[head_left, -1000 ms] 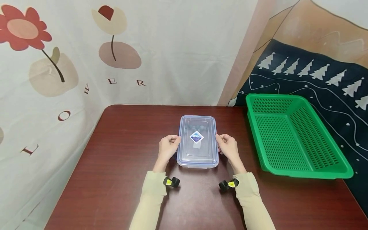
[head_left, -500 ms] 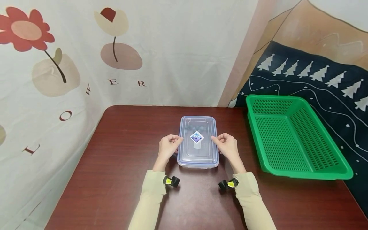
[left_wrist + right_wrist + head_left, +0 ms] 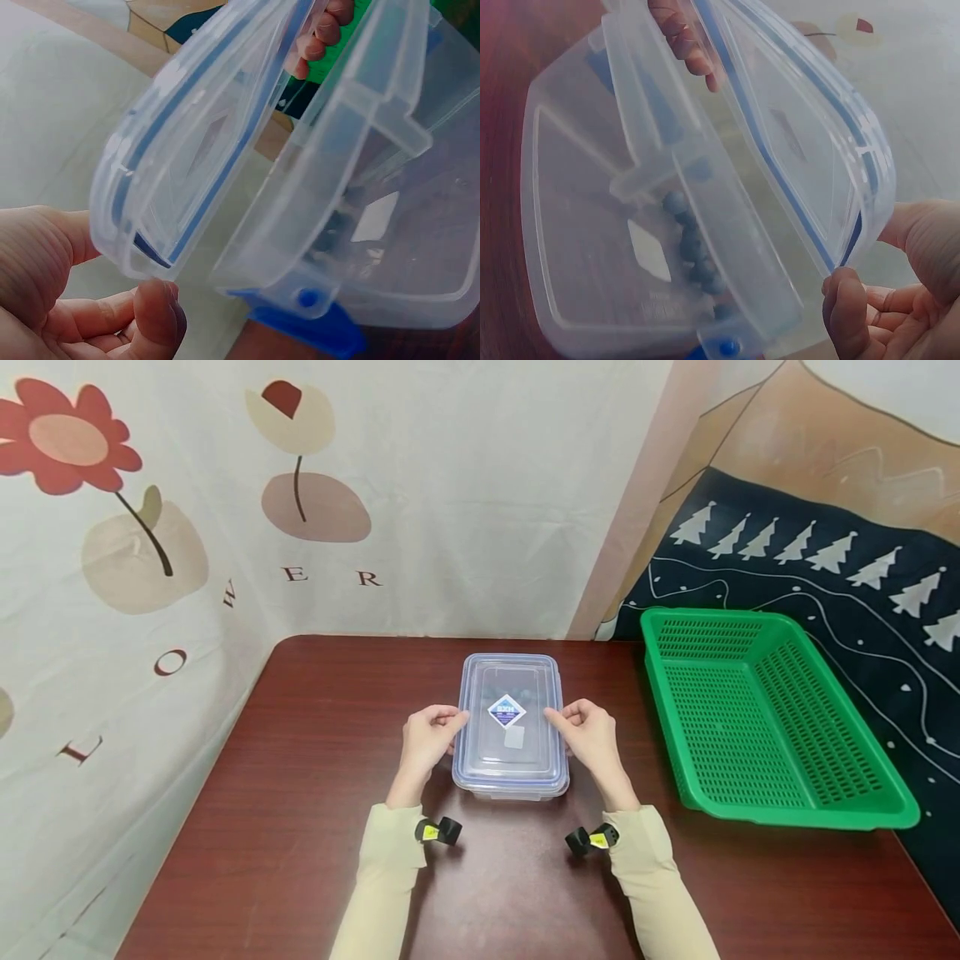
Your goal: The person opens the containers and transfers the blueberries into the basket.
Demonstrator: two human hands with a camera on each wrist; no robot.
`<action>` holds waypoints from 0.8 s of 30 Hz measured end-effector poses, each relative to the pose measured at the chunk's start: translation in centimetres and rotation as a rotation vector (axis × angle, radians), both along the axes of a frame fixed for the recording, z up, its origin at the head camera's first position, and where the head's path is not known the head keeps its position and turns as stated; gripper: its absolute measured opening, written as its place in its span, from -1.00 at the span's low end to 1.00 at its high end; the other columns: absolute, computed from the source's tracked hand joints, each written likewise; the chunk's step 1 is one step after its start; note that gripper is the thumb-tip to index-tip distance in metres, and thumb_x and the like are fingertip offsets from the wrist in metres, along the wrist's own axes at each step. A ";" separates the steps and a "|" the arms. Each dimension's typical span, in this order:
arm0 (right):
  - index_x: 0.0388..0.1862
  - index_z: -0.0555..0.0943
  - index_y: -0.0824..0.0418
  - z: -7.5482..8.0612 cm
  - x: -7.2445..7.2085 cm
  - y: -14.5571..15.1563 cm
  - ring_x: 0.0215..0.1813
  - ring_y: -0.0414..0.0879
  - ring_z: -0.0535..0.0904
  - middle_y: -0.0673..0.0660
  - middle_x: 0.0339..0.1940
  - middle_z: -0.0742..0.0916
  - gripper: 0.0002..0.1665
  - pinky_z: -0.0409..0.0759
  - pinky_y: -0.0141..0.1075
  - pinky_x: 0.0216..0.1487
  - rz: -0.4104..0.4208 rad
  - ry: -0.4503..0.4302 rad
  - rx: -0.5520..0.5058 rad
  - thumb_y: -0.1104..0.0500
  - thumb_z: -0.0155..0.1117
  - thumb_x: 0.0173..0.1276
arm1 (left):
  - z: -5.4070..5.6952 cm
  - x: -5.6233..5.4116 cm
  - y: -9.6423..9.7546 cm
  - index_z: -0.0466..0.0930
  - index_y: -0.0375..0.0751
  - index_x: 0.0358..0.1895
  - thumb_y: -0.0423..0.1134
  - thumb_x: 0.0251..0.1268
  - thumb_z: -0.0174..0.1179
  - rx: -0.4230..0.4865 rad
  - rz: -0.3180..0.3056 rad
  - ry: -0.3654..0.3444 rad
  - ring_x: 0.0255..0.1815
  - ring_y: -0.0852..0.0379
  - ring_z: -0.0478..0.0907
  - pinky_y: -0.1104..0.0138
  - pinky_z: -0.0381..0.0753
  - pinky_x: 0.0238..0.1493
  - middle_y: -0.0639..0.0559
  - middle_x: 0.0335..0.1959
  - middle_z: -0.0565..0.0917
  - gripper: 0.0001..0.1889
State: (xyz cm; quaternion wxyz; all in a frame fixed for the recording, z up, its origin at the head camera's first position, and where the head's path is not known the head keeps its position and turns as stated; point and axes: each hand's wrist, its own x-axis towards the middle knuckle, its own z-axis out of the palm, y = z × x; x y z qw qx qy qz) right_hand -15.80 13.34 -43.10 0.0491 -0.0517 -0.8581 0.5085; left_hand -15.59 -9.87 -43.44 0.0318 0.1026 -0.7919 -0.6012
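Note:
A clear rectangular lid (image 3: 506,752) with a blue seal and a diamond-shaped sticker is raised above its clear plastic food container (image 3: 285,217); both wrist views show a gap between them. My left hand (image 3: 427,739) pinches the lid's left edge between thumb and fingers. On the opposite edge, my right hand (image 3: 592,739) pinches the lid the same way. Inside the container, several small round dark-blue things (image 3: 694,244) show through the wall in the right wrist view. A blue latch (image 3: 315,322) hangs outward at the container's side.
The container stands on a dark red-brown table (image 3: 337,827). To the right is a green slotted plastic basket (image 3: 750,735), its far side by the navy tree-print cloth (image 3: 810,560). A flower-print curtain (image 3: 465,510) hangs behind the table.
The lid has come up off the container and shifted slightly left, carried by both hands. My thumbs have moved from beside the rim onto the lid's edges. The basket has stayed put.

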 end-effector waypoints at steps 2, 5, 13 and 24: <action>-0.43 0.54 0.32 0.1 0.0 -0.3 -0.72 0.06 0.50 0.12 -0.68 0.59 -0.66 0.46 -0.39 -0.69 0.011 0.004 -0.004 0.06 0.40 0.17 | 0.3 0.1 -0.4 0.65 -0.37 -0.20 -0.22 0.10 0.33 -0.001 0.006 -0.002 -0.72 0.24 0.48 0.36 0.56 -0.62 -0.11 -0.48 0.62 -0.72; -0.42 0.55 0.31 0.3 0.1 -0.9 -0.77 -0.11 0.44 0.11 -0.69 0.59 -0.67 0.43 -0.42 -0.70 0.030 0.010 -0.007 0.06 0.40 0.17 | 0.6 0.4 -1.1 0.65 -0.37 -0.19 -0.22 0.10 0.33 -0.005 0.011 -0.002 -0.72 0.24 0.47 0.35 0.56 -0.61 -0.12 -0.47 0.62 -0.72; -0.42 0.55 0.32 0.9 0.0 -2.8 -0.74 0.05 0.49 0.09 -0.72 0.57 -0.68 0.41 -0.43 -0.70 0.090 0.027 -0.035 0.08 0.39 0.18 | 1.5 1.1 -3.3 0.65 -0.35 -0.16 -0.20 0.13 0.32 -0.051 0.030 -0.021 -0.68 0.19 0.47 0.23 0.60 -0.53 -0.12 -0.45 0.63 -0.70; -0.49 0.52 0.29 1.3 0.0 -6.2 -0.73 0.11 0.52 0.06 -0.75 0.56 -0.69 0.43 -0.40 -0.73 0.165 0.067 -0.082 0.09 0.39 0.17 | 2.1 2.3 -7.1 0.63 -0.35 -0.11 -0.18 0.18 0.29 -0.097 0.053 -0.050 -0.65 0.17 0.49 0.27 0.59 -0.52 -0.05 -0.46 0.65 -0.69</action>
